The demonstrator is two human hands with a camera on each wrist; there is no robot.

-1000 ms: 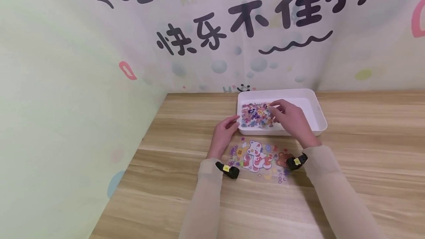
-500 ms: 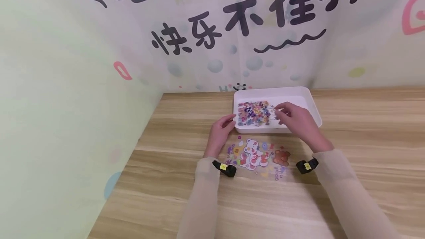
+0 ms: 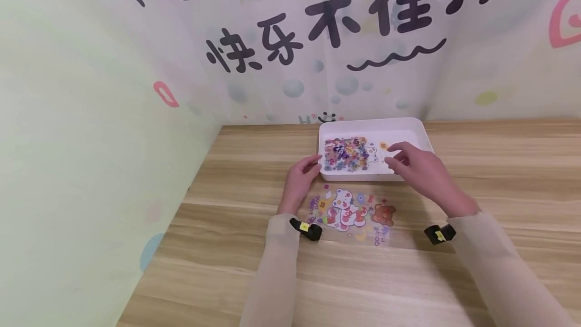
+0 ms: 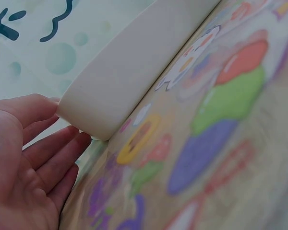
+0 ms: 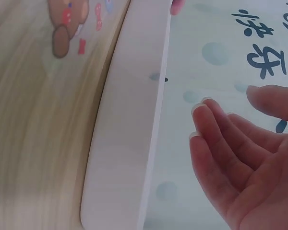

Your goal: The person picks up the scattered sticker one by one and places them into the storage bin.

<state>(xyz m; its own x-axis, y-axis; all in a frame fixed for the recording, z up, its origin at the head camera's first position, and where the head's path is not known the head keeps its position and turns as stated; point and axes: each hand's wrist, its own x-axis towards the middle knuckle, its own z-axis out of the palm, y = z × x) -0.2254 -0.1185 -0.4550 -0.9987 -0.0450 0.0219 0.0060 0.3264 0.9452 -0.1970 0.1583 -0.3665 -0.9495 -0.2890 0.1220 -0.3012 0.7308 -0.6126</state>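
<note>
My left hand point(image 3: 301, 181) touches the near left corner of a white tray point(image 3: 351, 177) with its fingertips. The left wrist view shows its fingers relaxed against the tray's outer wall point(image 4: 120, 72). Over the tray's right part hovers my right hand point(image 3: 419, 170), thumb and fingers apart. Nothing shows between those fingers in the right wrist view, where the hand point(image 5: 249, 163) is above the tray rim. A heap of small colourful translucent pieces point(image 3: 345, 153) fills the tray's left part. Beside it lie a white bear-shaped piece point(image 3: 372, 155) and an orange flower-like piece point(image 3: 383, 145).
In front of the tray a clear sheet or bag point(image 3: 349, 216) printed with bears lies flat on the wooden table point(image 3: 363, 281). A printed cloth wall point(image 3: 290, 90) stands close behind the tray, and another pale wall point(image 3: 81, 165) bounds the left side.
My right hand has moved right, away from the heap, uncovering the white bear-shaped and orange pieces. The left hand stays at the tray's corner. The view shifted slightly.
</note>
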